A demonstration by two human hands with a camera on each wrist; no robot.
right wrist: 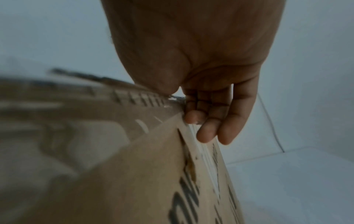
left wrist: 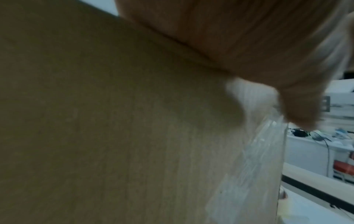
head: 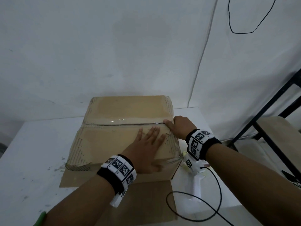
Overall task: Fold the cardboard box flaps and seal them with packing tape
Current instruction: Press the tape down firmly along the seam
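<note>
cable (head: 218, 190): black, looping over the near right of the tabletop (head: 24, 160), passing the white device (head: 195, 173) lying just right of the box.
cardboard sheet (head: 146, 198): lying flat on the tabletop, box sitting on its far part, near part sticking out toward the person.
left hand (head: 146, 149): lying palm-down on the near top flap (head: 114, 141) toward its right end, fingers (head: 153, 132) straight and spread, pressing flat, gripping nothing. Heel of the hand is hanging over the near top edge. Left wrist view is showing only blurred palm (left wrist: 239, 37) against the box front.
cardboard box (head: 123, 132): sitting closed in the middle of the white tabletop, both top flaps folded down and meeting at a seam running left to right. Edges are looking worn, corrugation showing at the corners.
packing tape (head: 117, 121): clear strip lying along the seam, running to the right edge. More clear tape is wrapping the near right corner (left wrist: 258, 166), wrinkled.
right hand (head: 180, 126): sitting at the right end of the seam, thumb on top at the tape end, fingers (right wrist: 208, 130) bending down over the edge onto the box's right side, touching the cardboard there. So it is clasping the box's top right edge at the seam.
box right side (right wrist: 153, 189): carrying dark printed lettering, too blurred to read.
far flap (head: 127, 108): lying flat, nothing on it.
wall (head: 114, 46): white, directly behind the tabletop, a black wire hanging at upper right.
</note>
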